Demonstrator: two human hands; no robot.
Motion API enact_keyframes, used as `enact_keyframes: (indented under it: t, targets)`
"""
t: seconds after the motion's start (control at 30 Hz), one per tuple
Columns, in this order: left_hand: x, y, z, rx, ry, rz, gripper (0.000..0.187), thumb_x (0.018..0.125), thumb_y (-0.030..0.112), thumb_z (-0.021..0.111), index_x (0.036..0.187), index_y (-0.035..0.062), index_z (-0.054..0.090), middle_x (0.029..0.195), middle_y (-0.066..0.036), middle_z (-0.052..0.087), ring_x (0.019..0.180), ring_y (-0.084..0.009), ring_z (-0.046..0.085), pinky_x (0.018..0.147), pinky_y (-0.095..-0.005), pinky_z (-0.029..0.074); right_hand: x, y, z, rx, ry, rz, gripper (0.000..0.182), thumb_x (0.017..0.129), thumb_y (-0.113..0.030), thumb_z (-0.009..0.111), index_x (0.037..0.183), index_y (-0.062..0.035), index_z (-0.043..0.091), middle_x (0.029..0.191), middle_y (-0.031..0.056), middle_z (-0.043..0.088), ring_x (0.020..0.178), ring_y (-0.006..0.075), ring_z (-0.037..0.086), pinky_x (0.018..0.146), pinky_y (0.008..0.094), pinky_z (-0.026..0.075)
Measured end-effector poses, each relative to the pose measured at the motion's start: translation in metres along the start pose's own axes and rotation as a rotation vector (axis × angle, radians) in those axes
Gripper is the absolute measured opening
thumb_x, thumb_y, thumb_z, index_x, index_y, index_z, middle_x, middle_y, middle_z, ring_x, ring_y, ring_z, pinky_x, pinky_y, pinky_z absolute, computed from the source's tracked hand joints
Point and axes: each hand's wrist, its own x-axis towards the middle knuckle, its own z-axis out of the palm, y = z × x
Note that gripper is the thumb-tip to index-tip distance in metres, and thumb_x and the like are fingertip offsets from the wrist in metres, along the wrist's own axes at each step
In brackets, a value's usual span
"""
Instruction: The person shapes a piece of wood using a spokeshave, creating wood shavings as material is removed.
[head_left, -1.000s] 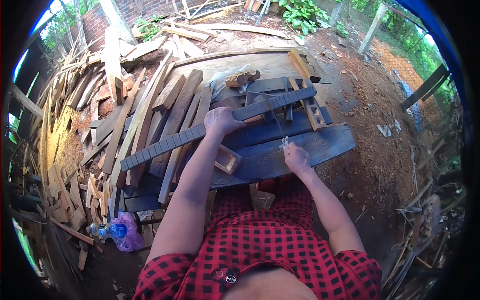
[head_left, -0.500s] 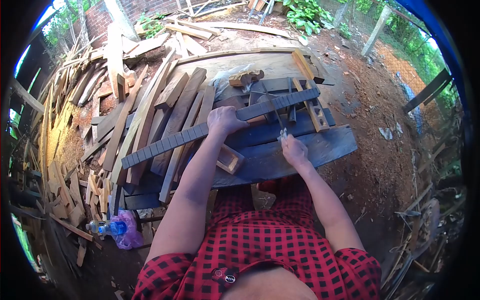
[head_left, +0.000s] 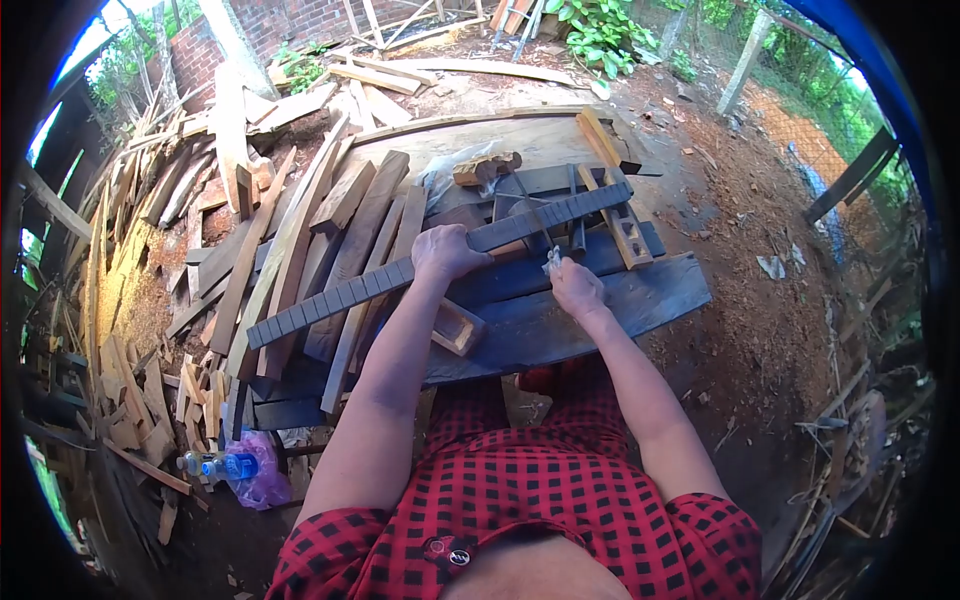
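A long dark wooden strip [head_left: 350, 300] with evenly spaced crosswise lines lies slantwise over the workbench and other timber. My left hand [head_left: 447, 252] is closed over its middle, pressing it down. In my right hand [head_left: 578, 286] is the pale, wrapped-looking handle of a thin saw-like tool [head_left: 537, 222]. Its narrow blade crosses the strip to the right of my left hand and points away from me; its teeth, if any, are too small to make out. Beyond the strip, a rough brown wood block [head_left: 487, 168] sits near the blade's far end.
Planks and beams [head_left: 357, 250] cover the bench's left side. A slotted wooden piece [head_left: 628, 232] lies at the right, a hollowed block [head_left: 457, 328] in front. The dark bench board [head_left: 600, 310] ends near my legs. Bottles and a pink plastic bag [head_left: 262, 478] are low left.
My right hand has pushed the saw-like tool a little away from me across the strip. My left hand keeps its hold, and the whole view has shifted slightly.
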Motion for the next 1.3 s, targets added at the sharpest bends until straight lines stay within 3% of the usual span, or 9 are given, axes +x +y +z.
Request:
enact_keyframes:
  t: [0.27,0.57,0.97,1.3]
  targets:
    - [0.001,-0.002,0.002,-0.02,-0.005,0.003,0.062,0.067,0.06,0.073,0.1,0.0079,0.073,0.1,-0.015,0.072,0.1,-0.0285,0.067,0.088,-0.04,0.05,-0.064,0.028,-0.007,0.012,-0.082,0.019,0.032,0.095,-0.034,0.049,0.093,-0.0043,0.06,0.088,0.024,0.068,0.088,0.0437,0.065,0.079,0.0532,0.049]
    - [0.001,-0.001,0.001,-0.009,-0.001,-0.003,0.063,0.066,0.062,0.073,0.099,0.0084,0.073,0.1,-0.014,0.072,0.099,-0.0283,0.068,0.087,-0.0401,0.051,0.006,0.0,0.0,-0.001,-0.028,-0.003,0.034,0.095,-0.034,0.049,0.094,-0.0028,0.061,0.088,0.0234,0.068,0.086,0.0425,0.066,0.078,0.0524,0.05]
    - [0.001,0.0,0.001,-0.005,-0.012,-0.01,0.06,0.066,0.06,0.075,0.1,0.01,0.073,0.102,-0.012,0.072,0.1,-0.0259,0.068,0.087,-0.0382,0.053,-0.064,0.022,-0.004,-0.002,-0.063,0.06,0.032,0.095,-0.034,0.051,0.092,-0.0036,0.061,0.087,0.0252,0.067,0.087,0.0434,0.065,0.078,0.0528,0.049]
    - [-0.001,0.001,-0.001,0.003,0.003,0.003,0.064,0.066,0.062,0.073,0.099,0.0075,0.073,0.1,-0.015,0.072,0.099,-0.0285,0.067,0.088,-0.0403,0.051,-0.002,-0.002,-0.003,0.022,-0.031,0.02,0.033,0.096,-0.034,0.049,0.093,-0.0031,0.061,0.091,0.0241,0.067,0.091,0.042,0.065,0.08,0.0527,0.049]
